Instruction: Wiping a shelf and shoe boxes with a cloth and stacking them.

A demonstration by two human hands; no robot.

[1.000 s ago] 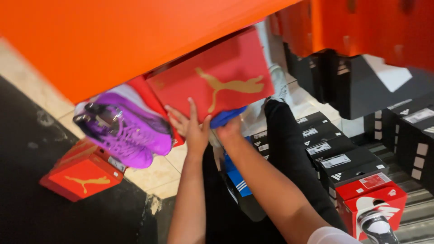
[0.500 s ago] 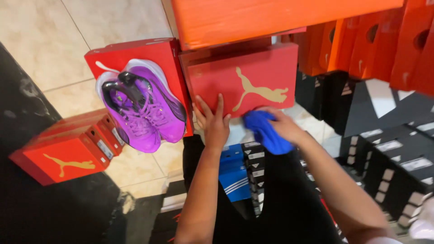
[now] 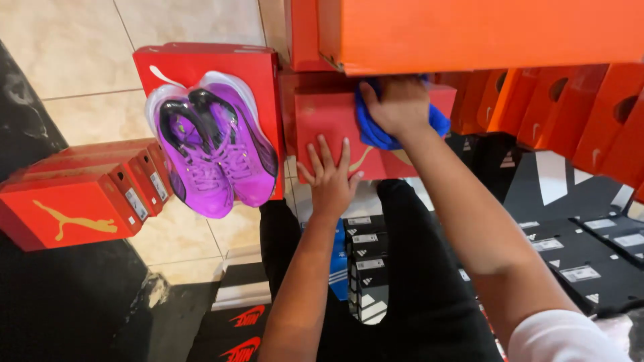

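My left hand lies flat with fingers spread on the lid of a red shoe box resting above my lap. My right hand presses a crumpled blue cloth against the far part of that lid, just under a big orange box that hides the box's top edge. To the left, a pair of purple and white sneakers sits on another red box.
Red shoe boxes are stacked on the tiled floor at left. Orange boxes with round holes line the right. Black shoe boxes fill the lower right, and more black boxes sit between my legs.
The view has shifted, so the red box and sneakers sit lower left. My right hand slid the blue cloth up the lid, under the orange box. My left hand stays flat on the lid.
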